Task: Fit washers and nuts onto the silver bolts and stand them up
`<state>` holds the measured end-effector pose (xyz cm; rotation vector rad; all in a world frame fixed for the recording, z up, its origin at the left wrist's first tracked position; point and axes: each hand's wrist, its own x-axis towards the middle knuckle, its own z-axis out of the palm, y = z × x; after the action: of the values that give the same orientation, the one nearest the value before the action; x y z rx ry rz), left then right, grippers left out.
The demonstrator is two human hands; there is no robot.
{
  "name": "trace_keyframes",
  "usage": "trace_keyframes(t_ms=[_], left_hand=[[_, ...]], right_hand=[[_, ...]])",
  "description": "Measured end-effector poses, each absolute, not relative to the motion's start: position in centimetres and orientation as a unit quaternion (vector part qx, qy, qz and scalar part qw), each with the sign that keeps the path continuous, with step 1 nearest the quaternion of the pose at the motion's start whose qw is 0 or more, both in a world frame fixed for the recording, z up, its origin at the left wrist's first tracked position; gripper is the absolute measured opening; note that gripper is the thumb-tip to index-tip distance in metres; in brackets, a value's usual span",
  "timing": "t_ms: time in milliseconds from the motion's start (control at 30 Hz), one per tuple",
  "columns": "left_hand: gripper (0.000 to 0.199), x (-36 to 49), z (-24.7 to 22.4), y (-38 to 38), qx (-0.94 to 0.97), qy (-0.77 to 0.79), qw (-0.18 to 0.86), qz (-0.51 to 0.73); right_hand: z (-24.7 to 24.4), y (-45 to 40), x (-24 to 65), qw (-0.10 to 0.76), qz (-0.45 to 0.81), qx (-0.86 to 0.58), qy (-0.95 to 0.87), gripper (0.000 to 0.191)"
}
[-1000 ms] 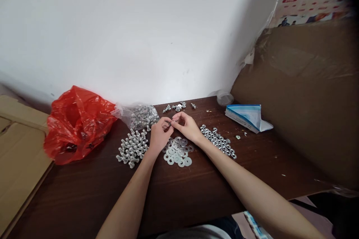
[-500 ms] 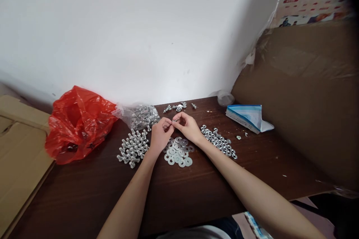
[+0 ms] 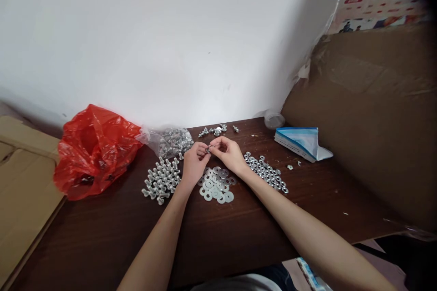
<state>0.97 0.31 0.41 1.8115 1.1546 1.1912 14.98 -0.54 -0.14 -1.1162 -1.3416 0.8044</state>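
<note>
My left hand (image 3: 195, 163) and my right hand (image 3: 230, 157) meet above the middle of the table, fingers closed in a pinch. Between their fingertips is a small shiny bolt (image 3: 209, 149), mostly covered; whether a nut or washer sits on it is too small to tell. Just below lies a pile of flat washers (image 3: 215, 187). Several loose bolts (image 3: 161, 179) stand and lie left of my left wrist. Flanged nuts (image 3: 268, 172) are spread beside my right forearm. Behind my hands, near the wall, are several bolts fitted with washers and nuts (image 3: 217, 131).
A clear bag of metal hardware (image 3: 175, 141) adjoins a red plastic bag (image 3: 99, 145) at left. Cardboard (image 3: 27, 191) lies far left. A clear round container (image 3: 274, 119) and a blue-white folded paper box (image 3: 298, 142) sit back right, beside a large cardboard box (image 3: 368, 113).
The fingertips have shifted very slightly, and a bit more of the shiny metal shows between them. The piles on the table look unchanged.
</note>
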Motion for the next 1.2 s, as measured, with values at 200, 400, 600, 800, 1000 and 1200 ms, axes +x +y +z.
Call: trace_keyframes(t_ms=[200, 400, 600, 800, 1000, 1200], left_hand=[[0.016, 1.01, 0.21, 0.52, 0.678, 0.438, 0.352, 0.474], [0.016, 1.11, 0.01, 0.56, 0.637, 0.427, 0.413, 0.491], [0.017, 1.03, -0.24, 0.61, 0.639, 0.423, 0.414, 0.491], [0.021, 0.92, -0.5, 0.8, 0.64, 0.43, 0.406, 0.491], [0.02, 0.93, -0.57, 0.94, 0.639, 0.441, 0.4, 0.487], [0.019, 1.11, -0.28, 0.72, 0.614, 0.436, 0.422, 0.505]], right_hand=[[-0.11, -0.49, 15.05, 0.578, 0.349, -0.466, -0.571, 0.016], [-0.13, -0.59, 14.97, 0.577, 0.359, -0.459, -0.571, 0.016], [-0.21, -0.49, 14.95, 0.573, 0.355, -0.474, -0.566, 0.016], [-0.2, -0.39, 14.96, 0.585, 0.363, -0.461, -0.56, 0.015], [-0.29, -0.36, 14.91, 0.602, 0.371, -0.428, -0.563, 0.012], [0.04, -0.66, 14.83, 0.593, 0.367, -0.437, -0.568, 0.016]])
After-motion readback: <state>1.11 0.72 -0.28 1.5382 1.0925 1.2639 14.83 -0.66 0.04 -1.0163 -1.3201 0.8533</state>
